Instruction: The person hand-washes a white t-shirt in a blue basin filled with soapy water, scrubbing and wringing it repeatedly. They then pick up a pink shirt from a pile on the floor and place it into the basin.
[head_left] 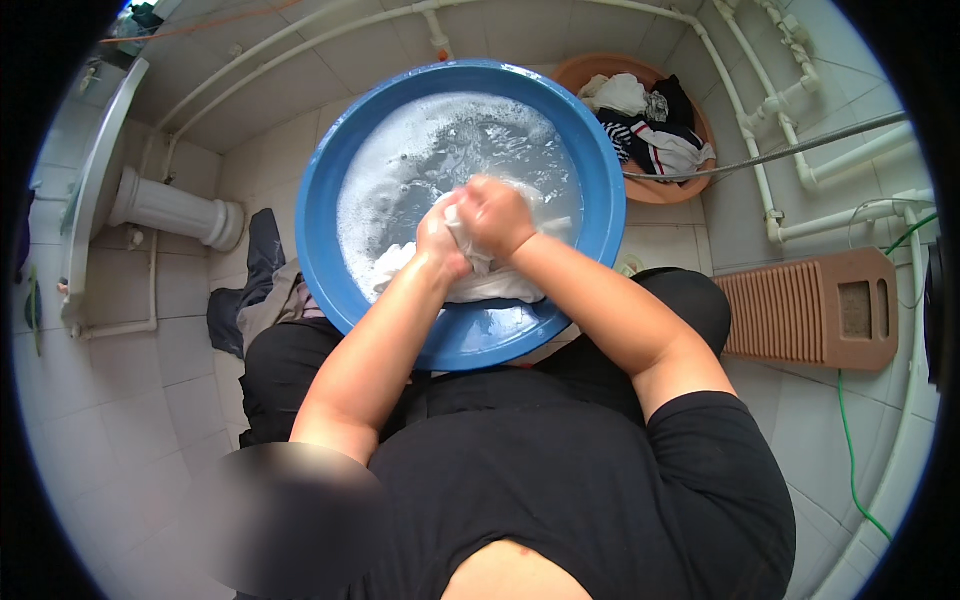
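Clearly clenched, both hands, on one white cloth (478, 262) over the near half of a blue basin (330, 200). Left hand (441, 243) balled into a fist against the cloth, knuckles pressed to those of the right hand (497, 216), which gripped the same bunched fabric from above. Cloth squeezed between the two fists, its loose part trailing down to the basin's near wall and partly sunk in soapy water (440, 160). Foam gathered along the water's left side and near the far rim.

Basin rested low, just in front of knees clad in black trousers (285, 365), on a floor (120, 390) of pale tiles. Left of the basin, touching its side, a heap of dark and grey clothes (262, 285) on the tiles. Farther left, the white pedestal (170, 208) of a washbasin. Behind the blue basin, touching its far right rim, a brown tub (660, 188) holding more laundry, white, black and striped. To the right, well apart from the hands, a brown washboard (810, 308) lay flat on the floor. White pipes (745, 120) ran along the tiled walls, and a green hose (850, 450) curled over the floor at the right.
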